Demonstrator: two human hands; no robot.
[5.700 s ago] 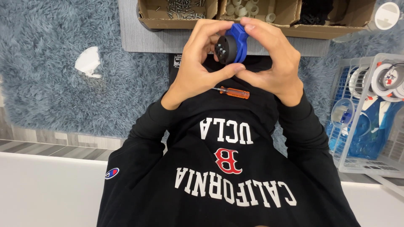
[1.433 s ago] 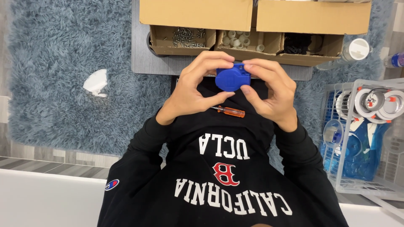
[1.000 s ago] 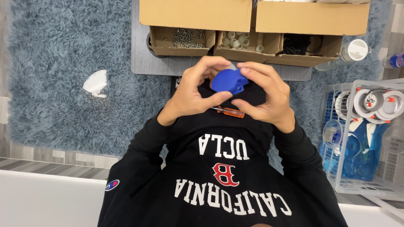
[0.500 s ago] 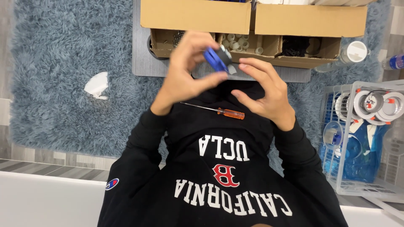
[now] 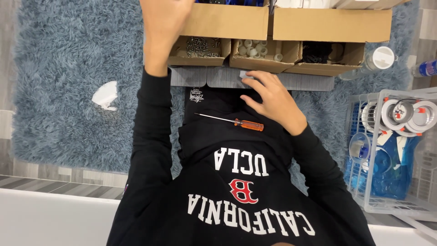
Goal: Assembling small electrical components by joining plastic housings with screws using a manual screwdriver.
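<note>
My left hand (image 5: 165, 18) reaches far forward over the flap of a cardboard box (image 5: 227, 20). Its fingers are cut off by the top edge, so whatever it holds is hidden. My right hand (image 5: 272, 99) lies with fingers spread on my dark lap at the edge of a grey ribbed board (image 5: 300, 82), fingertips next to a small pale piece (image 5: 244, 74). An orange-handled screwdriver (image 5: 233, 121) lies on my lap just left of that hand. The round blue part is out of sight.
Open box compartments hold screws (image 5: 200, 47), small white rings (image 5: 257, 48) and black parts (image 5: 318, 52). A shaggy blue-grey rug (image 5: 68, 68) carries a white scrap (image 5: 105, 96). A clear wire bin (image 5: 391, 150) with tape rolls stands at right, beside a white-capped jar (image 5: 380, 58).
My left hand carried the blue part away from my right hand and stretched forward over the boxes. My right hand let go and dropped to my lap by the board.
</note>
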